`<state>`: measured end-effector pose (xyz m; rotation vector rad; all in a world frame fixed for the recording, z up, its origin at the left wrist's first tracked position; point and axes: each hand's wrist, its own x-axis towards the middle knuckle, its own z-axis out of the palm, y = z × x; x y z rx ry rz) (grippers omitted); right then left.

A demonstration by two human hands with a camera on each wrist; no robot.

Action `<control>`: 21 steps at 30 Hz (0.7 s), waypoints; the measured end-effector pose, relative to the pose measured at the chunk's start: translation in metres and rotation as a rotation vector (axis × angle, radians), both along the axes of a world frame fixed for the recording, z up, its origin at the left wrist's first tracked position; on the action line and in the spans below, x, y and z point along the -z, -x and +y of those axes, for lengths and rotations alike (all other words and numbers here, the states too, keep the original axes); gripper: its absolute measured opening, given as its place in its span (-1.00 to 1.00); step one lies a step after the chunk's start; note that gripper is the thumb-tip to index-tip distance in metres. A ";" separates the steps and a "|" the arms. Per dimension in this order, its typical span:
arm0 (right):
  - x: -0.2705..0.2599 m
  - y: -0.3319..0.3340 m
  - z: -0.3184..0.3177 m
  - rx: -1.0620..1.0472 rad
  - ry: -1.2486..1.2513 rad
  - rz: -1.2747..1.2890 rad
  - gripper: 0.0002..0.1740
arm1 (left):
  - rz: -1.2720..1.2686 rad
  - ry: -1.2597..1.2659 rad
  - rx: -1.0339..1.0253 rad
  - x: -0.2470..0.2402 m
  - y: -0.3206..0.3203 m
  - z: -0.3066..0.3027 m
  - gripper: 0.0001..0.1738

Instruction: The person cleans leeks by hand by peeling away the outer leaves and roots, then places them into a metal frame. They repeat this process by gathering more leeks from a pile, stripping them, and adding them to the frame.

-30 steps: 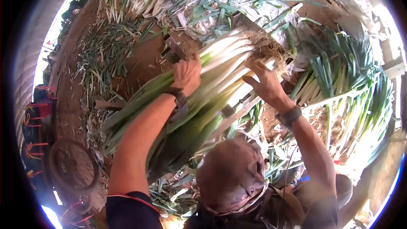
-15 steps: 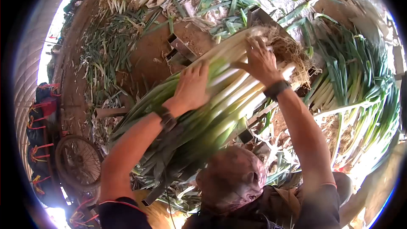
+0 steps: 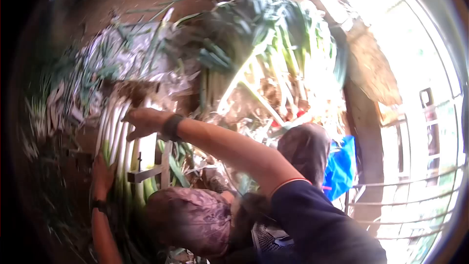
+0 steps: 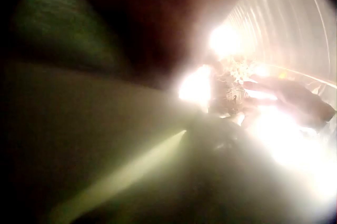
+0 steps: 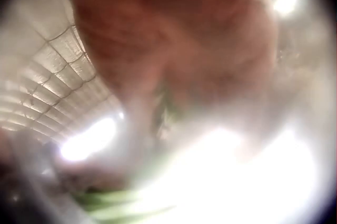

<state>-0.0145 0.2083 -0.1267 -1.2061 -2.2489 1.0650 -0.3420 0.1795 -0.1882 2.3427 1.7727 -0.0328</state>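
Observation:
A thick bundle of long green onions (image 3: 113, 122) lies at the left of the head view, white stalks and brown roots (image 3: 138, 92) toward the top. My left hand (image 3: 102, 173) rests along the bundle's left side, fingers extended toward the root end. My right hand (image 3: 146, 121) reaches over the white stalks just below the roots, its fingers pointing left and the thumb apart. Pale stalks fill much of the left wrist view, blurred and close. Green leaves (image 5: 113, 197) show below the right palm in the right wrist view, where glare hides the fingertips.
A metal bracket (image 3: 144, 173) stands at the bundle's right side. Beyond it lies a big pile of green onions (image 3: 278, 44). Another person's cap (image 3: 190, 220) fills the lower middle, near a blue bag (image 3: 340, 168). Trimmed leaves (image 3: 97, 63) litter the ground at upper left.
The head view has swung to the right, so the bundle and both hands now appear farther left. The left hand lies along the bundle's side; the right hand stays near the roots.

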 end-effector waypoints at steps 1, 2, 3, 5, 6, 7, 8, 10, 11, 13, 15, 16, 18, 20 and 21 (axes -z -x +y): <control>-0.017 -0.033 -0.022 0.007 -0.007 -0.048 -0.24 | -0.011 -0.018 0.047 0.008 0.006 0.005 -0.12; -0.014 -0.063 -0.039 0.023 -0.024 -0.082 -0.29 | 0.013 -0.035 0.042 0.013 0.015 0.005 -0.13; -0.009 -0.095 -0.056 0.037 -0.118 -0.099 -0.32 | 0.041 -0.054 0.029 0.009 0.011 0.007 -0.13; -0.042 -0.160 -0.095 0.096 0.025 -0.379 -0.38 | 0.259 -0.080 -0.014 -0.044 -0.035 -0.017 -0.13; -0.036 -0.193 -0.115 0.188 -0.032 -0.342 -0.58 | 0.471 -0.085 -0.089 -0.067 -0.056 -0.027 -0.13; -0.009 -0.238 -0.132 0.305 -0.103 -0.364 -0.64 | 0.472 -0.106 -0.074 -0.076 -0.062 -0.029 -0.13; 0.039 -0.284 -0.131 0.291 -0.144 -0.573 -0.64 | 0.506 -0.081 -0.092 -0.080 -0.066 -0.037 -0.12; 0.003 -0.340 -0.172 0.615 0.220 -0.630 -0.67 | 0.547 -0.075 -0.090 -0.091 -0.061 -0.037 -0.11; 0.027 -0.387 -0.183 0.634 0.014 -0.613 -0.67 | 0.452 -0.037 -0.092 -0.094 -0.052 -0.034 -0.12; 0.020 -0.443 -0.204 0.930 0.192 -0.644 -0.59 | 0.262 -0.041 -0.082 -0.074 0.008 -0.022 -0.13; 0.026 -0.492 -0.214 1.341 0.184 -0.498 -0.58 | 0.196 0.025 -0.054 -0.095 0.023 -0.038 -0.14; 0.044 -0.525 -0.222 1.394 0.084 -0.566 -0.52 | 0.190 0.100 -0.060 -0.121 0.013 -0.056 -0.13; 0.048 -0.561 -0.236 1.602 0.087 -0.587 -0.33 | 0.182 0.049 -0.100 -0.144 0.013 -0.083 -0.34; 0.049 -0.591 -0.238 1.748 0.167 -0.471 -0.24 | 0.217 0.039 -0.127 -0.177 -0.019 -0.110 -0.38; 0.053 -0.600 -0.240 1.811 0.155 -0.427 -0.23 | 0.240 0.036 -0.130 -0.196 -0.048 -0.123 -0.39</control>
